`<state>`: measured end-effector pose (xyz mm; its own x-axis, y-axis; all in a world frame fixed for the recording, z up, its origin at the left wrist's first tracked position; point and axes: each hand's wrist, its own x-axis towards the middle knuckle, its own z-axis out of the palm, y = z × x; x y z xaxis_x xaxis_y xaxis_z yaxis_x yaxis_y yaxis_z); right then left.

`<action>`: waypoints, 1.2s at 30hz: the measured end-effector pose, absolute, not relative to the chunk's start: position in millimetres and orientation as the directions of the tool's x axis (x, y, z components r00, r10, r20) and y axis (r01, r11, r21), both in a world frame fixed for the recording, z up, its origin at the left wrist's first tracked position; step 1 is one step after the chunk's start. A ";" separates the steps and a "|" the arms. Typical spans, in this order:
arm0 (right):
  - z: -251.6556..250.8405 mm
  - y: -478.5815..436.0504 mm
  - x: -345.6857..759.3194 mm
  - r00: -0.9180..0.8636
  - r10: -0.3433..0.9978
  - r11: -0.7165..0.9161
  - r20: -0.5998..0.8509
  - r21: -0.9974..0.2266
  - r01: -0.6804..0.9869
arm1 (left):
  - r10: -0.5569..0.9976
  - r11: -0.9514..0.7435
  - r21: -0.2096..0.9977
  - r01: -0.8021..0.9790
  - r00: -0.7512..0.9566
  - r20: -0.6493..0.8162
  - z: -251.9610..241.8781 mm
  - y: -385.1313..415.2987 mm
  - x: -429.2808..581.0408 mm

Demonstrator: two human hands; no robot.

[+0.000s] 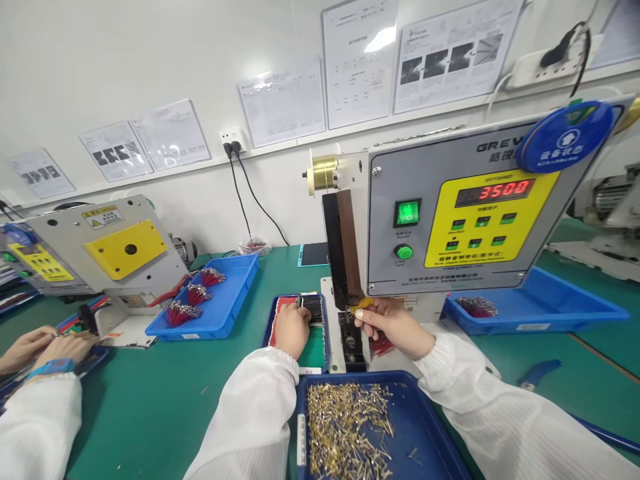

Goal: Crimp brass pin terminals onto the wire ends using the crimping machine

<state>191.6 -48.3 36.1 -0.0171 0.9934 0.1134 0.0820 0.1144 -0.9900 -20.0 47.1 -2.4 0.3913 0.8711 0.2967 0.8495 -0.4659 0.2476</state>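
My left hand (293,328) lies over a small blue tray (264,340) of sorted wires, with its bent fingertips closed at the black wires (315,308). Red wires (281,308) and green wires (314,347) fill the rest of that tray. At the pressing head (349,328) of a grey crimping machine (400,173), my right hand (393,328) has its thumb and forefinger pinched. A yellow piece (362,305) shows at those fingertips; whether it is held or worn I cannot tell. Just in front, a larger blue tray (435,440) contains many gold-coloured leaded parts (347,427).
To the right, a blue tray (565,320) holds a red wire bundle (477,307). Leftward, another blue tray (235,300) carries several bundles beside a second machine (95,247), where a co-worker's hands (55,347) work. A blue cable (605,433) lies right.
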 end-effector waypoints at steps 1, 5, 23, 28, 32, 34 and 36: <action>36.1 -48.1 191.6 -0.015 0.993 0.119 0.118 -0.989 0.087 | 0.876 -0.462 0.242 0.853 0.397 0.274 -2.5 47.5 -19.7; 36.2 -47.8 192.5 -0.014 0.992 0.128 0.127 -0.987 0.102 | 0.880 -0.452 0.201 0.869 0.398 0.259 -3.2 48.4 -17.4; 33.7 -48.2 192.8 -0.024 0.990 0.141 0.139 -0.980 0.139 | 0.513 -0.823 0.289 0.490 0.422 0.747 21.2 3.0 -3.9; 34.1 -48.4 192.5 -0.023 0.990 0.140 0.138 -0.982 0.125 | 0.477 -0.848 0.272 0.456 0.430 0.766 20.6 -2.5 -1.9; 31.0 -48.1 191.6 -0.014 0.990 0.138 0.138 -0.982 0.126 | 0.493 -0.837 0.277 0.472 0.429 0.757 19.7 -1.1 -2.3; 28.9 -48.1 190.0 0.005 0.989 0.145 0.146 -0.982 0.124 | 0.500 -0.832 0.281 0.478 0.429 0.752 19.6 -0.6 -2.4; 27.5 -48.2 188.1 0.034 0.987 0.152 0.157 -0.981 0.121 | 0.504 -0.830 0.282 0.481 0.430 0.750 19.6 -0.3 -2.4</action>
